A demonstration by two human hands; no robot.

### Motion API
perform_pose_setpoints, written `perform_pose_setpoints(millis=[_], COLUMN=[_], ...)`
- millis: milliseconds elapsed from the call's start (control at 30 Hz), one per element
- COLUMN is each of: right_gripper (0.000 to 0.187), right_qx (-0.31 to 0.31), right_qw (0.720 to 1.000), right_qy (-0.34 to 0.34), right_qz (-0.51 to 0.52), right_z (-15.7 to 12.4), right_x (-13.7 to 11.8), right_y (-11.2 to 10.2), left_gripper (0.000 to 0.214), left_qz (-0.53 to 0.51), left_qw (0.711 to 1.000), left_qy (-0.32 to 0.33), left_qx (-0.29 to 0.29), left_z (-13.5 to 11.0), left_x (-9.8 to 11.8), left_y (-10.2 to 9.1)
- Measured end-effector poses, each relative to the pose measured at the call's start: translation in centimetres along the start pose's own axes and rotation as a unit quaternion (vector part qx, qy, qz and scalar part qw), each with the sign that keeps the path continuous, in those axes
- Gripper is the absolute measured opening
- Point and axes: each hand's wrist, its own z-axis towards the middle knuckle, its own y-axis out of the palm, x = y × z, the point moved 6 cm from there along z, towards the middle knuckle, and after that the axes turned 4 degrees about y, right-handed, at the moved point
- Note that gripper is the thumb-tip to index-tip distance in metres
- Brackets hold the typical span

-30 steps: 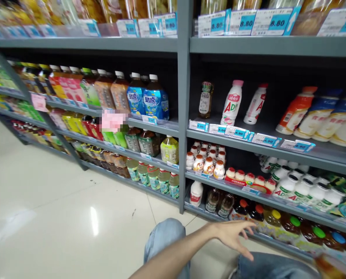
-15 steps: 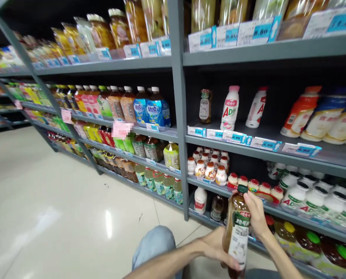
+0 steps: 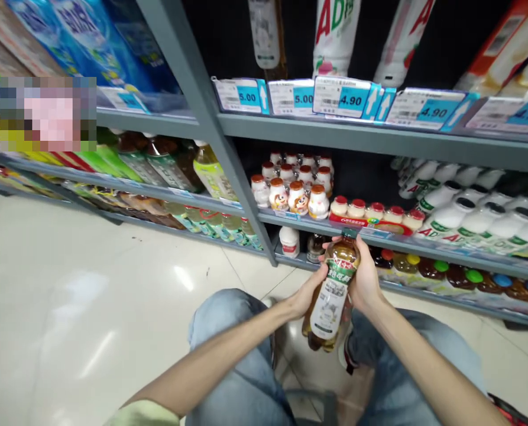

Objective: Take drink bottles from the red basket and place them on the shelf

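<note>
Between both my hands is a brown drink bottle point(image 3: 332, 296) with a dark green cap and a green and white label, tilted with its cap toward the shelves. My left hand point(image 3: 312, 290) grips its left side, thumb along the label's upper edge. On the right side, my right hand point(image 3: 365, 275) wraps the bottle near its shoulder and neck, some fingers hidden behind it. Just beyond the cap, a red-wrapped pack of small bottles point(image 3: 374, 216) lies at the front of a shelf. A white bottle point(image 3: 289, 241) and a dark bottle point(image 3: 316, 247) stand on the bottom shelf.
A grey shelf post point(image 3: 228, 148) divides the racks. Price tags point(image 3: 290, 97) line the upper shelf edge. Small red-capped bottles point(image 3: 297, 195) and white dark-capped bottles point(image 3: 459, 216) fill the middle shelf. My bent knees point(image 3: 228, 337) flank the bottle above the pale tiled floor point(image 3: 90, 296).
The view has tilted down and come closer to the lower shelves. My left hand has shifted from the bottle's lower part up toward its shoulder; both hands still hold it.
</note>
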Motion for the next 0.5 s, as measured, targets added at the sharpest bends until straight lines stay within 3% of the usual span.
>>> perform_pose_setpoints(millis=[100, 267, 500], right_gripper=[0.041, 0.044, 0.038], right_qx=[0.044, 0.088, 0.094], right_qw=[0.997, 0.983, 0.979], right_qy=[0.068, 0.158, 0.171], right_qz=[0.001, 0.027, 0.054], right_z=[1.6, 2.7, 2.4], right_x=[1.4, 4.1, 5.3], right_y=[-1.6, -3.5, -4.5], left_gripper=[0.095, 0.096, 0.097], left_qz=[0.013, 0.040, 0.088], left_qw=[0.998, 0.992, 0.983], left_qy=[-0.057, -0.086, -0.100], left_qx=[0.026, 0.088, 0.129], left_z=[-0.2, -0.1, 0.9], left_x=[-0.3, -1.9, -3.1], left_y=[-0.1, -1.5, -3.3])
